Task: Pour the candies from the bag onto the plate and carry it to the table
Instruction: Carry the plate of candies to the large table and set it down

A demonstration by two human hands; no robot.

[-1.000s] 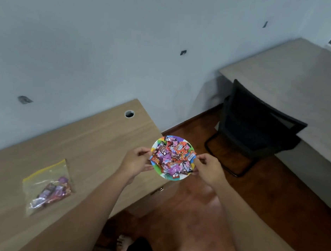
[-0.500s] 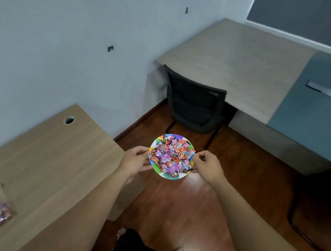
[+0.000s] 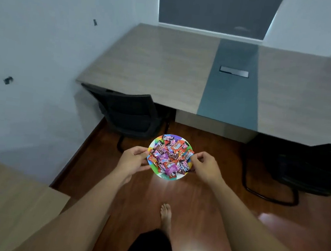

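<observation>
A bare foot point(image 3: 165, 214) is stepping forward; the left hand point(image 3: 132, 159) and right hand point(image 3: 205, 166), fingers clenched on the plate point(image 3: 172, 177), are holding the candies point(image 3: 168, 156) level; the long desk point(image 3: 156, 63), earlier off right, is now lying ahead, so set-down is nearing.

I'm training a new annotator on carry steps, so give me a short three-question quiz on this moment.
1. True or false: the plate of candies rests on the big table.
2. Which hands hold the plate? A) the left hand only B) the right hand only C) both, at opposite rims
3. Fill in: directly ahead of the plate, a black ____ is tucked under the table's near edge.

Key:
1. False. It is held in the air above the wooden floor.
2. C
3. chair
</observation>
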